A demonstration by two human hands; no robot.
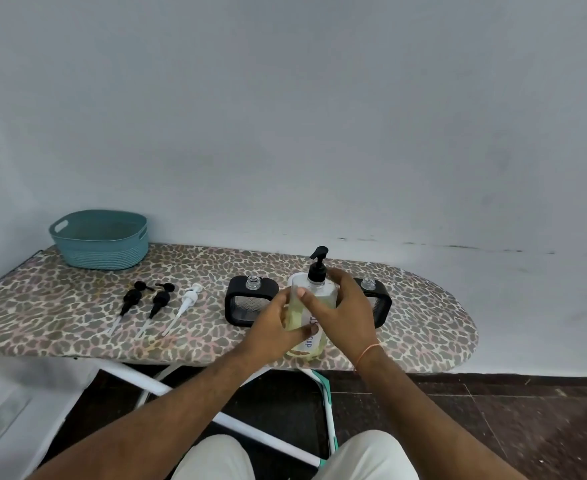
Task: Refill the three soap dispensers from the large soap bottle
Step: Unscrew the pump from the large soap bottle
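Under both hands stretches a leopard-print ironing board [423,317]. Far beyond the left hand [271,327] sits a teal basket [101,240]. Both that hand and the right hand [344,306] grip the upright large soap bottle [311,299] between two black open-necked dispensers [250,299]. Left of the hands lie three loose pumps [160,303].

Leopard-print board cover [60,306], teal basket [100,240], black pump [317,265] (yellowish soap [319,301] below)

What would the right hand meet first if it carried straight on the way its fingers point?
The right hand already grips the large clear soap bottle; its fingers point up-left, probably meeting the bottle's black pump collar first, though depth is unclear.
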